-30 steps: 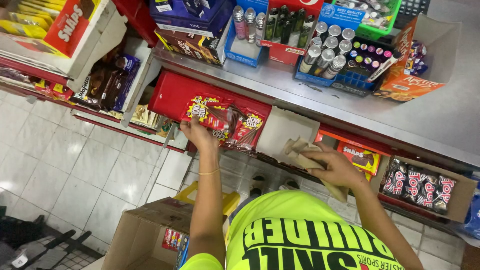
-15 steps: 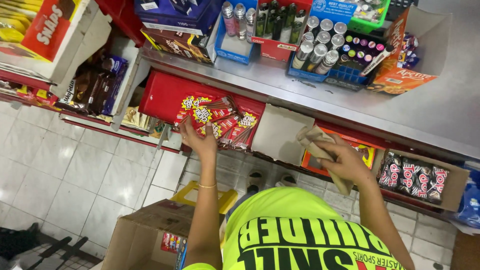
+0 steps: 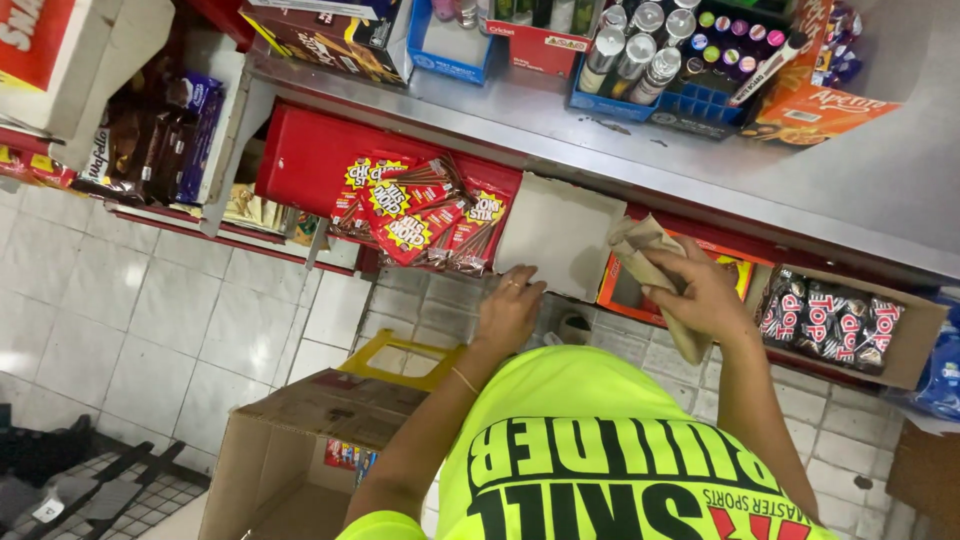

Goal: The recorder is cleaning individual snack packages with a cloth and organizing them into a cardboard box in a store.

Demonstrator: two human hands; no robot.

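My left hand [image 3: 510,308] sits with bent fingers at the front edge of an empty open cardboard box [image 3: 560,232] on the shelf, holding nothing that I can see. To its left, red and yellow snack packets [image 3: 420,212] lie heaped in a red tray [image 3: 300,160]. My right hand [image 3: 705,292] is closed around a crumpled piece of brown cardboard [image 3: 645,252], held in front of an orange display tray [image 3: 622,292]. My neon yellow shirt fills the bottom of the view.
A grey metal counter [image 3: 720,165] runs above the shelf, with a blue crate of cans [image 3: 640,65]. A box of black and red sweets [image 3: 845,322] stands at the right. An open carton [image 3: 290,450] and a yellow frame [image 3: 400,352] sit on the tiled floor.
My left hand has left the snack packets and moved right and down to the empty box's front edge. My right hand still holds the crumpled cardboard in about the same place.
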